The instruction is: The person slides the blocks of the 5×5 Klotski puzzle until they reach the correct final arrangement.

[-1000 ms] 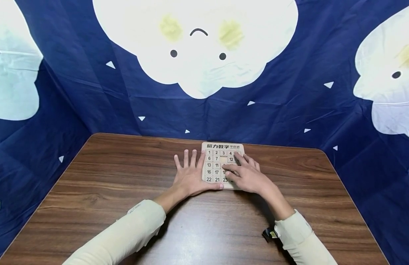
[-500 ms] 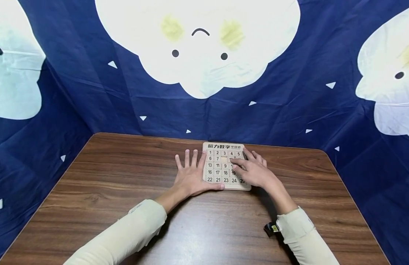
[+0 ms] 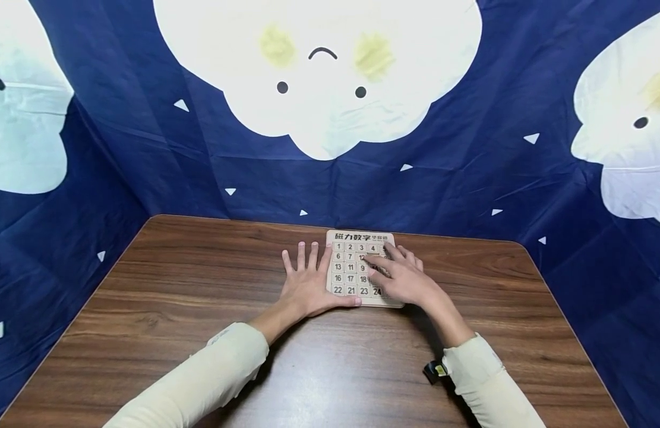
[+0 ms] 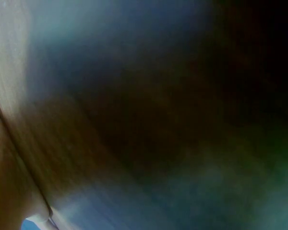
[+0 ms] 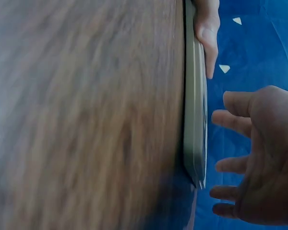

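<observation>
A pale wooden sliding number puzzle [image 3: 350,279] lies flat near the table's far edge, with Chinese lettering along its top. My left hand [image 3: 304,290] is spread beside it, thumb along the bottom edge and index finger at the left edge. Over the puzzle's right side hovers my right hand [image 3: 407,279], its index fingertip at the number 12 tile [image 3: 361,258]. Tiles under that hand are partly hidden. Seen edge-on in the right wrist view, the puzzle [image 5: 194,115] has my right hand's loosely bent fingers above it. The left wrist view is mostly dark and blurred.
The brown wood-grain table [image 3: 201,267] extends on both sides and in front of the puzzle. Behind it hangs a dark blue cloth [image 3: 265,178] with white clouds and small triangles. A small black device [image 3: 432,373] sits at the right sleeve.
The 12 tile has slid left into the gap that was beside the 7. My right hand first shifted right, then moved back left with its index finger on that tile. The left hand stays put.
</observation>
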The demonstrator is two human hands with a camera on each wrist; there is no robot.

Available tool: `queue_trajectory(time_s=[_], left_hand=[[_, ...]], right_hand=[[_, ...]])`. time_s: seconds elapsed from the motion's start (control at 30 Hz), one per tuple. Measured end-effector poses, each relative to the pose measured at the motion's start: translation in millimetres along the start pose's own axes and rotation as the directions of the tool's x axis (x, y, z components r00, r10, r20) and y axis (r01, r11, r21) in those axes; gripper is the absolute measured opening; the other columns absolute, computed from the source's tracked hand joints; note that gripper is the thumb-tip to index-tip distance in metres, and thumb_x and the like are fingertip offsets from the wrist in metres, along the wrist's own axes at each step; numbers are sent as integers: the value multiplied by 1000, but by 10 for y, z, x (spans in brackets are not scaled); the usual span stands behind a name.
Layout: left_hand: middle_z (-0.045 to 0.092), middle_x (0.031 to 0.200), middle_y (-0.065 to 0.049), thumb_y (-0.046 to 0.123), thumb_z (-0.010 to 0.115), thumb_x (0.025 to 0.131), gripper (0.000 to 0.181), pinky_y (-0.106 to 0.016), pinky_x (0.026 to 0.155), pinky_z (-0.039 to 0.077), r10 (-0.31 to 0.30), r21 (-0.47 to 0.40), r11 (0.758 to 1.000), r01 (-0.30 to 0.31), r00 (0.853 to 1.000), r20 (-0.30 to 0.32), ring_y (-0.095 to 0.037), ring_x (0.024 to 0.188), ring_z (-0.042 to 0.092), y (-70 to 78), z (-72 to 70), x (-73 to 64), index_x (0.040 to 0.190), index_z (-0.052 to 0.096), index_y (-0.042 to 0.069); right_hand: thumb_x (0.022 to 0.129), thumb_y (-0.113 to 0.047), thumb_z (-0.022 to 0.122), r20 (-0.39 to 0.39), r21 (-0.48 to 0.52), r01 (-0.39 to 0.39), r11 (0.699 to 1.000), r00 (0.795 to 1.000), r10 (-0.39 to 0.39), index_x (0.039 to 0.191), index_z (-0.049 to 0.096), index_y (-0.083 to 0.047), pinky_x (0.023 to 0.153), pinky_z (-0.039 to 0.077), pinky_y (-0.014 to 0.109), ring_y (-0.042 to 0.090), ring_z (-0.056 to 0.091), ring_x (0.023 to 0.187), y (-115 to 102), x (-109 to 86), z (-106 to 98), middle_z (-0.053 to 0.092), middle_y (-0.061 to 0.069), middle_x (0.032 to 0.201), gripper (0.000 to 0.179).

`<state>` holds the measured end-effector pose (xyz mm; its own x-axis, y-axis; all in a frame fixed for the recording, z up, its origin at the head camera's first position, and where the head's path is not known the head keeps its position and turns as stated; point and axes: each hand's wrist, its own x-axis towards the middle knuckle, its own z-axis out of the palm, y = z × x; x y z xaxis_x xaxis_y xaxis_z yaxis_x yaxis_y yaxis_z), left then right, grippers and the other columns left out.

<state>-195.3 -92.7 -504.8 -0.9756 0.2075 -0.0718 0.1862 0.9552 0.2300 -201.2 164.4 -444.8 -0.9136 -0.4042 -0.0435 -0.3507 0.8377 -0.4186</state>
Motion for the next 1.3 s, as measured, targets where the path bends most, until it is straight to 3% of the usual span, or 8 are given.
queue_trajectory(time_s=[0.17, 0.33, 0.53, 0.83, 1.07, 1.3], left_hand=[[2, 190, -19, 115, 54, 68, 157, -79, 134, -16, 16, 4, 1000, -16, 1000, -9, -49, 176, -9, 9, -1, 14, 183, -3, 25], [1, 190, -18, 115, 55, 67, 158, -78, 134, -17, 9, 10, 1000, -9, 1000, -3, -48, 175, -10, 12, -2, 26, 183, -5, 26], [3, 190, -19, 114, 56, 68, 157, -80, 134, -15, 14, 2, 1000, -14, 1000, -4, -49, 176, -8, 27, -6, 19, 183, -3, 25], [6, 190, -20, 114, 56, 68, 157, -80, 135, -13, 13, 2, 1000, -13, 1000, -19, -50, 176, -6, 7, -10, 1, 184, 1, 24], [0, 190, -18, 114, 56, 67, 157, -78, 134, -19, 4, -5, 1000, -4, 1000, 10, -47, 175, -13, -13, 4, 14, 183, -5, 27], [1, 189, -19, 114, 57, 67, 158, -78, 134, -18, 7, -5, 1000, -7, 1000, 4, -47, 175, -12, -21, 23, 20, 183, -4, 26]], right_hand=[[113, -43, 57, -51, 11, -49, 999, 997, 49, 157, 69, -22, 125, 19, 88, 69, 22, 165, 184, -111, -113, 26, 35, 183, 50], [115, -42, 56, -18, 5, -90, 996, 996, 90, 158, 68, -21, 125, 19, 87, 68, 19, 166, 257, -155, -182, 23, 34, 184, 50], [117, -41, 56, 20, -6, -113, 994, 993, 113, 163, 64, -25, 128, 18, 86, 65, 19, 168, 211, -119, -138, 23, 30, 186, 49], [117, -45, 55, 37, -16, -84, 996, 996, 84, 167, 59, -26, 130, 18, 85, 64, 18, 169, 96, -68, -49, 20, 28, 187, 54], [117, -43, 56, 1, -60, -73, 996, 997, 73, 163, 64, -26, 127, 20, 87, 65, 21, 167, 141, -243, -88, 26, 29, 185, 49], [117, -43, 56, 36, -68, -87, 994, 995, 90, 163, 63, -26, 127, 19, 85, 66, 21, 167, 137, -358, -108, 27, 30, 184, 49]])
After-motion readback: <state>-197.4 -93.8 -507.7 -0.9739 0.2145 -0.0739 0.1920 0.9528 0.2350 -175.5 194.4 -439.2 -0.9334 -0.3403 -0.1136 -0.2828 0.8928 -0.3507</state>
